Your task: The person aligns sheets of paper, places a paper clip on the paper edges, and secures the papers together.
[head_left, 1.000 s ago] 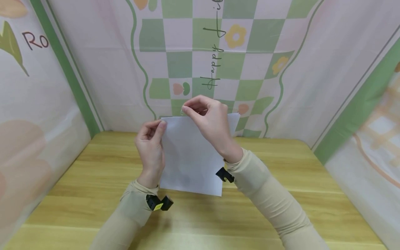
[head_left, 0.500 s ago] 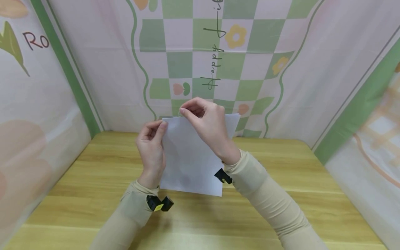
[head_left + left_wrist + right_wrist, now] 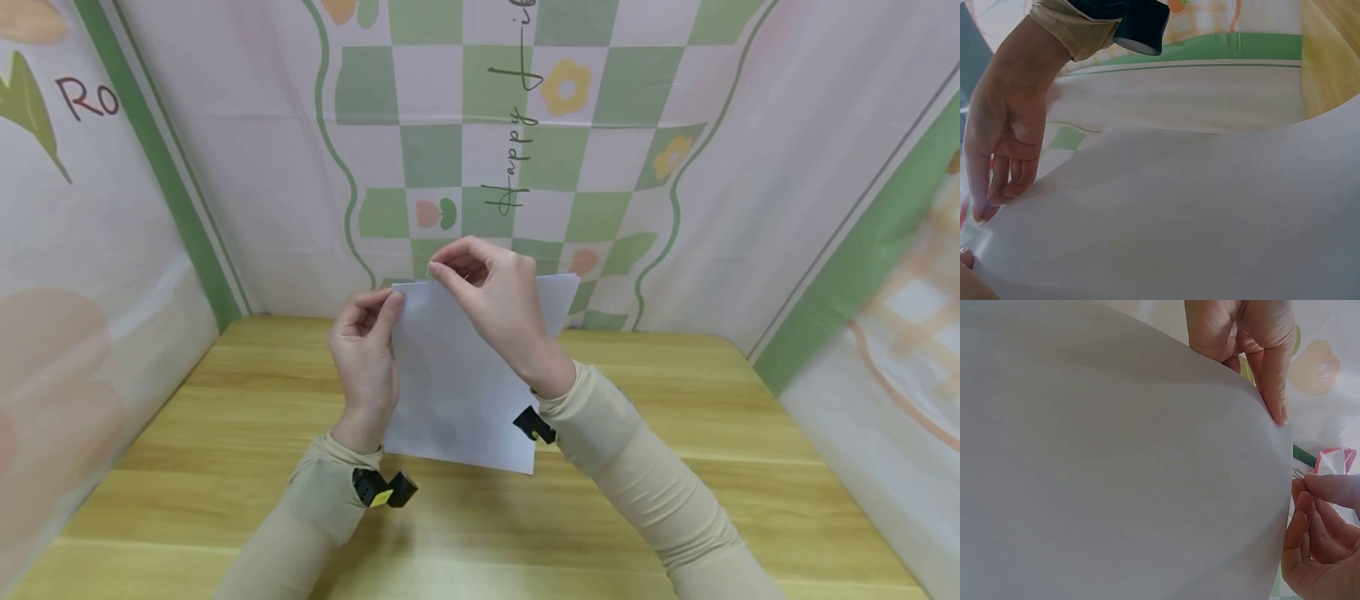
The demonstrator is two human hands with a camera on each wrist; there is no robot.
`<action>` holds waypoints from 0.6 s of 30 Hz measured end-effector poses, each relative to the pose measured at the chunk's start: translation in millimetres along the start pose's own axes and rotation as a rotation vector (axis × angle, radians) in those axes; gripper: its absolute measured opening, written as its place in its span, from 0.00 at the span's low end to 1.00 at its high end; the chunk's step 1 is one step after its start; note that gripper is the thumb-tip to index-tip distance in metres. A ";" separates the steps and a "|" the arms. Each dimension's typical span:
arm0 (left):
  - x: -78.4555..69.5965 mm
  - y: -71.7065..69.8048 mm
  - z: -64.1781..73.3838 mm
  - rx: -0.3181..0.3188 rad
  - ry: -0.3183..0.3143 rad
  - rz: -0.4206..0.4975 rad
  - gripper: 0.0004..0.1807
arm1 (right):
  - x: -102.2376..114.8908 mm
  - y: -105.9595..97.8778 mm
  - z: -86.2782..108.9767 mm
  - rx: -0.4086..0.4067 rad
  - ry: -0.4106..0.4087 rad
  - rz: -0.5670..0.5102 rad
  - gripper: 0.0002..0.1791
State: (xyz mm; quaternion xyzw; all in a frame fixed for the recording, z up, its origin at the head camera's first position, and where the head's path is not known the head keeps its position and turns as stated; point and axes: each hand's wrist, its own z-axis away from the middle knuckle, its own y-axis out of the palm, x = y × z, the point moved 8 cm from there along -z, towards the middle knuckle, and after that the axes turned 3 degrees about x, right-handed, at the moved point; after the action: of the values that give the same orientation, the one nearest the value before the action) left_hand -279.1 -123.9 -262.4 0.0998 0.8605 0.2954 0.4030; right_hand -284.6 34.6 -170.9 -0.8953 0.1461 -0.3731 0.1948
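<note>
White paper sheets stand tilted up over the table, with doubled edges showing at the top right corner. My left hand pinches their top left corner between thumb and fingers. Above the top edge, my right hand pinches a small wire paper clip between thumb and forefinger. In the right wrist view the clip's looped end points at the paper's edge, close below the left fingertips. The left wrist view shows the right hand at the edge too, with part of the left thumb in the lower corner.
The wooden table spreads under both forearms. A patterned cloth hangs behind it, with more cloth at both sides. A red-edged white object shows beyond the paper in the right wrist view. Each wrist wears a black camera.
My right hand has moved slightly left and down with the paper clip, closer to the paper's top left corner. The left hand keeps its pinch, and the paper has barely shifted right.
</note>
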 end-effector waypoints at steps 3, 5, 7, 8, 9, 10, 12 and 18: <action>-0.5 0.8 0.3 0.004 -0.001 0.000 0.06 | 0.4 0.3 0.2 0.002 -0.003 0.003 0.05; 0.0 1.2 0.5 0.007 -0.002 0.009 0.07 | 0.5 0.5 0.4 0.003 -0.008 0.008 0.05; 0.3 1.4 0.8 0.010 -0.002 0.013 0.06 | 0.6 0.8 0.7 0.005 -0.012 0.013 0.05; 0.5 1.6 0.9 0.011 -0.004 0.013 0.06 | 0.6 1.0 0.8 0.007 -0.014 0.016 0.05; 1.0 1.6 0.9 0.011 -0.004 0.017 0.05 | 0.6 1.3 1.0 0.010 -0.016 0.019 0.05; 1.1 1.7 1.0 0.012 -0.006 0.016 0.04 | 0.6 1.6 1.1 0.013 -0.018 0.020 0.04; 1.2 2.0 1.2 0.013 -0.010 0.008 0.03 | 0.6 2.2 1.3 0.017 -0.022 0.025 0.05; 2.3 2.5 1.2 0.018 -0.022 -0.006 0.03 | 0.5 3.7 2.0 0.020 -0.025 0.034 0.05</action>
State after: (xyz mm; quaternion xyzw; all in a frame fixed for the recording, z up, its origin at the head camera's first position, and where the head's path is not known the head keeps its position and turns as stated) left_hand -279.9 -120.5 -263.1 0.1041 0.8590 0.2851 0.4123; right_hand -283.2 31.6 -173.6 -0.8952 0.1550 -0.3601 0.2117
